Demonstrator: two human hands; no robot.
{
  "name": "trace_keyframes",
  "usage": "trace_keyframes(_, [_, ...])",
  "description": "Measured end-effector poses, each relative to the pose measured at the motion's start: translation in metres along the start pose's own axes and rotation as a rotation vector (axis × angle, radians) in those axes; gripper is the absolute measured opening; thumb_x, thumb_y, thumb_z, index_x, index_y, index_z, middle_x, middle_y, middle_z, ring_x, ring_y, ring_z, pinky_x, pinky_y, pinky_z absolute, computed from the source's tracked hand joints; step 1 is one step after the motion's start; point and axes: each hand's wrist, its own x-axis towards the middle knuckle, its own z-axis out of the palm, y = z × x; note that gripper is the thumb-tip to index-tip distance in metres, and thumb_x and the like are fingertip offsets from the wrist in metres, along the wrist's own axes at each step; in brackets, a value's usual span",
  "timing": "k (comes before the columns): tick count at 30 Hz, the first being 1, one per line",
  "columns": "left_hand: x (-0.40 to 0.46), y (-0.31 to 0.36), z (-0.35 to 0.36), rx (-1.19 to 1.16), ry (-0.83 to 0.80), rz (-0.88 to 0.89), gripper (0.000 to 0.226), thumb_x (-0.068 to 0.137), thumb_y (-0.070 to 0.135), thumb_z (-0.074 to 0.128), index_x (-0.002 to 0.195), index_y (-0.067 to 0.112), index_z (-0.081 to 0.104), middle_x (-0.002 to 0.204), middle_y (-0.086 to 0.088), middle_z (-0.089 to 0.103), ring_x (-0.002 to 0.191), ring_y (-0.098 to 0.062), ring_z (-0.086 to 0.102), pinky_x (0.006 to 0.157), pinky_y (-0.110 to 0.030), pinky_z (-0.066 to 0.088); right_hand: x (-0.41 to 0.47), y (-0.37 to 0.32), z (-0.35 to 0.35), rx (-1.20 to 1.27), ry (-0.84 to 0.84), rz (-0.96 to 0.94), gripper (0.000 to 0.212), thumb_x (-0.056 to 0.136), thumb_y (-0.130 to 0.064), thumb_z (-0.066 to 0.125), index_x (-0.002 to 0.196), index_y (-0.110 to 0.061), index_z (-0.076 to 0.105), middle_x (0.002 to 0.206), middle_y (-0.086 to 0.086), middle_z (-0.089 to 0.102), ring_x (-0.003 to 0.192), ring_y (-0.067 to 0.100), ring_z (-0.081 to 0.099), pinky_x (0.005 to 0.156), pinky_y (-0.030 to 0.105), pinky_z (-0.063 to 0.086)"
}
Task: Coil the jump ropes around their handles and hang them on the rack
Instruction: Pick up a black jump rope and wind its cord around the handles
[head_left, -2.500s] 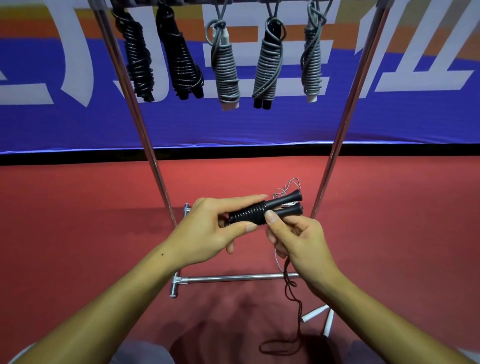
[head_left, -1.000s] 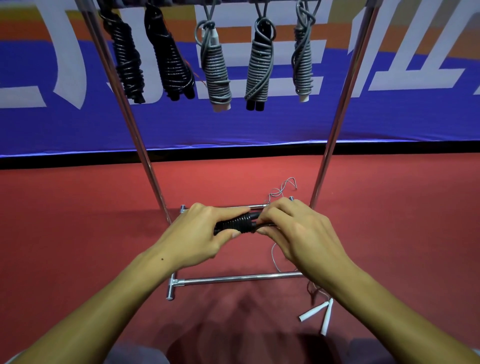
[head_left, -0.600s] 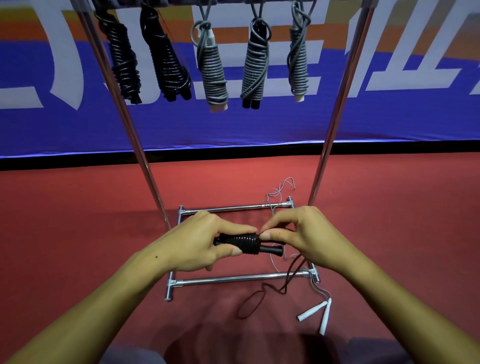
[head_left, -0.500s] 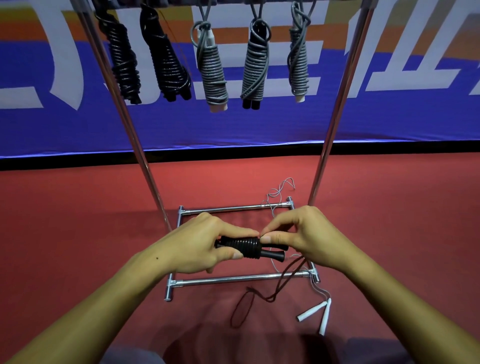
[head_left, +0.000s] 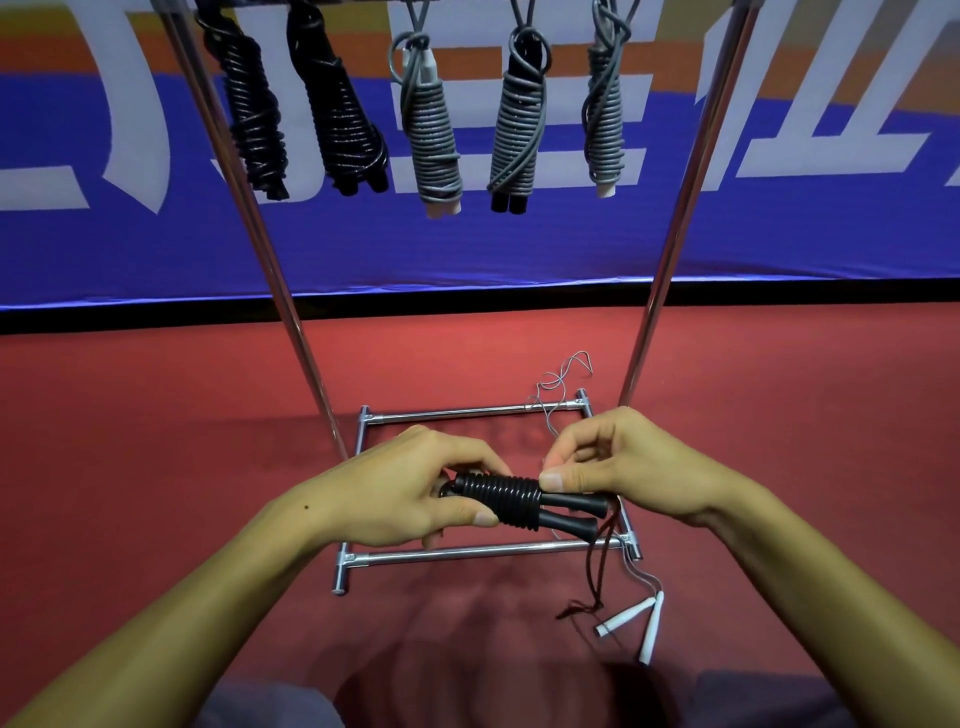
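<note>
My left hand (head_left: 400, 493) grips the left end of two black jump-rope handles (head_left: 558, 506) held side by side, with dark rope coiled round their middle. My right hand (head_left: 618, 462) pinches the rope at the right edge of the coil. The loose dark rope tail (head_left: 597, 566) hangs down from the handles toward the floor. Above, several coiled ropes hang from the rack: two black bundles (head_left: 337, 109) on the left and three grey bundles (head_left: 511, 119) to their right.
The rack's chrome uprights (head_left: 670, 244) slant up on both sides, and its base frame (head_left: 467, 553) lies on the red floor under my hands. A grey rope with white handles (head_left: 636, 618) lies loose at the base's right corner. A blue banner runs behind.
The coil on the black handles has gained turns and the hanging tail has shortened, its loop lifted off the floor. My right hand has come back over the handles.
</note>
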Motion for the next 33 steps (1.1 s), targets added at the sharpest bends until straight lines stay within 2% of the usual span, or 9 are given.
trace_keyframes(4, [-0.003,0.002,0.0,-0.095,-0.008,0.016,0.023,0.097,0.02,0.078,0.118,0.027,0.071,0.09,0.008,0.073,0.063,-0.03,0.073,0.063,-0.04,0.061,0.0,0.005,-0.002,0.153,-0.068,0.065,0.023,0.077,-0.027,0.089,0.085,-0.008,0.077,0.082,0.018,0.073,0.072,0.025,0.063,0.068,0.032,0.047])
trace_keyframes(9, [-0.006,0.004,-0.002,-0.173,0.037,0.021,0.025,0.097,0.015,0.078,0.119,0.024,0.072,0.09,0.005,0.073,0.06,-0.03,0.069,0.062,-0.038,0.059,0.0,0.002,0.001,0.423,-0.124,0.142,0.018,0.083,-0.017,0.085,0.087,-0.005,0.072,0.08,0.013,0.07,0.065,0.02,0.068,0.061,0.03,0.058])
trace_keyframes(11, [-0.007,0.005,-0.003,-0.16,0.046,0.037,0.025,0.096,0.015,0.078,0.119,0.024,0.072,0.091,0.0,0.073,0.061,-0.035,0.07,0.061,-0.042,0.06,0.0,0.001,0.003,0.518,-0.152,0.186,0.011,0.084,-0.012,0.078,0.09,-0.007,0.07,0.084,0.013,0.069,0.067,0.02,0.071,0.064,0.032,0.062])
trace_keyframes(14, [-0.008,0.006,-0.003,-0.135,0.03,0.057,0.027,0.096,0.019,0.079,0.121,0.026,0.072,0.09,-0.006,0.073,0.064,-0.035,0.07,0.062,-0.044,0.06,0.0,0.005,0.003,0.632,-0.221,0.223,0.017,0.082,-0.005,0.078,0.095,-0.008,0.067,0.086,0.009,0.069,0.072,0.018,0.073,0.072,0.031,0.063])
trace_keyframes(21, [-0.01,0.017,-0.002,-0.206,0.064,0.115,0.028,0.095,0.018,0.079,0.122,0.024,0.073,0.091,-0.008,0.072,0.065,-0.034,0.068,0.061,-0.038,0.06,0.012,0.019,0.007,0.619,-0.32,-0.118,0.024,0.084,-0.02,0.085,0.084,-0.01,0.063,0.078,0.005,0.053,0.062,0.013,0.051,0.058,0.022,0.048])
trace_keyframes(26, [-0.013,0.012,-0.005,-0.216,0.191,0.111,0.028,0.095,0.014,0.079,0.121,0.02,0.074,0.089,0.0,0.073,0.058,-0.02,0.067,0.058,-0.031,0.057,0.02,0.014,0.024,0.608,-0.035,-0.161,0.031,0.07,-0.032,0.095,0.078,-0.012,0.071,0.073,0.005,0.061,0.055,0.015,0.059,0.053,0.028,0.054])
trace_keyframes(29, [-0.013,0.006,-0.003,-0.298,0.275,0.091,0.03,0.094,0.012,0.08,0.122,0.021,0.074,0.091,-0.007,0.074,0.058,-0.022,0.067,0.059,-0.035,0.059,0.021,0.004,0.032,0.508,0.186,-0.179,0.015,0.086,-0.002,0.071,0.075,-0.007,0.065,0.067,0.007,0.064,0.05,0.02,0.062,0.047,0.032,0.055])
trace_keyframes(31, [-0.011,0.003,-0.003,-0.324,0.322,0.071,0.031,0.093,0.01,0.08,0.122,0.019,0.075,0.089,-0.005,0.074,0.056,-0.023,0.066,0.06,-0.036,0.059,0.023,0.0,0.036,0.449,0.264,-0.182,0.039,0.091,0.019,0.05,0.07,-0.011,0.062,0.074,0.004,0.067,0.053,0.02,0.062,0.048,0.033,0.056])
trace_keyframes(33, [-0.009,0.004,-0.003,-0.335,0.358,0.061,0.032,0.093,0.01,0.08,0.122,0.019,0.075,0.087,-0.002,0.075,0.055,-0.023,0.066,0.061,-0.035,0.058,0.024,-0.002,0.035,0.418,0.304,-0.219,0.042,0.094,0.022,0.046,0.073,-0.011,0.063,0.082,0.001,0.069,0.055,0.019,0.06,0.049,0.034,0.057])
